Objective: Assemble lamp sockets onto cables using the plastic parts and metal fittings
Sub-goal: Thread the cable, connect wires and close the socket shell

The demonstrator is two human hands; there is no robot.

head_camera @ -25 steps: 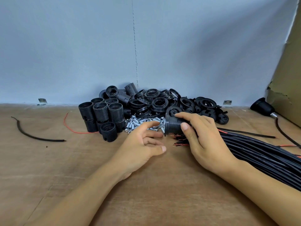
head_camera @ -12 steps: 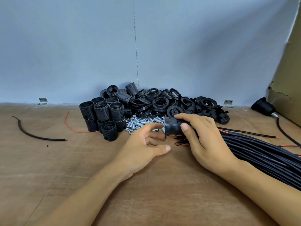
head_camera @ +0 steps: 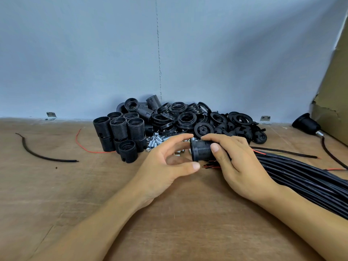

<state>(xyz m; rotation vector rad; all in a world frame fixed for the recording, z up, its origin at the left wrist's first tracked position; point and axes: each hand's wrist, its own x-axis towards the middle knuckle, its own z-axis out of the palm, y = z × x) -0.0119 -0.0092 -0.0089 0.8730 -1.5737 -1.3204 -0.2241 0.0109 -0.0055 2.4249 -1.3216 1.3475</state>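
My right hand (head_camera: 239,166) grips a black threaded lamp socket (head_camera: 202,150) lying on its side, just above the stripped red and black ends of a thick bundle of black cables (head_camera: 301,176). My left hand (head_camera: 163,166) is spread in a C shape at the socket's left end. Its index fingertip is at the upper rim and its thumb just below the lower rim; I cannot tell if they touch. Small silver metal fittings (head_camera: 160,141) lie in a heap behind my left hand.
Black threaded socket bodies (head_camera: 120,130) stand at the left, with a pile of black rings (head_camera: 188,117) and caps (head_camera: 259,137) against the wall. An assembled socket on a cable (head_camera: 306,122) lies by the cardboard (head_camera: 335,91) at right. Wire scraps (head_camera: 37,154) lie far left.
My left hand has uncurled, lifted off the table and moved right, with index finger and thumb now spanning the socket's left end. My right hand has kept hold of the socket.
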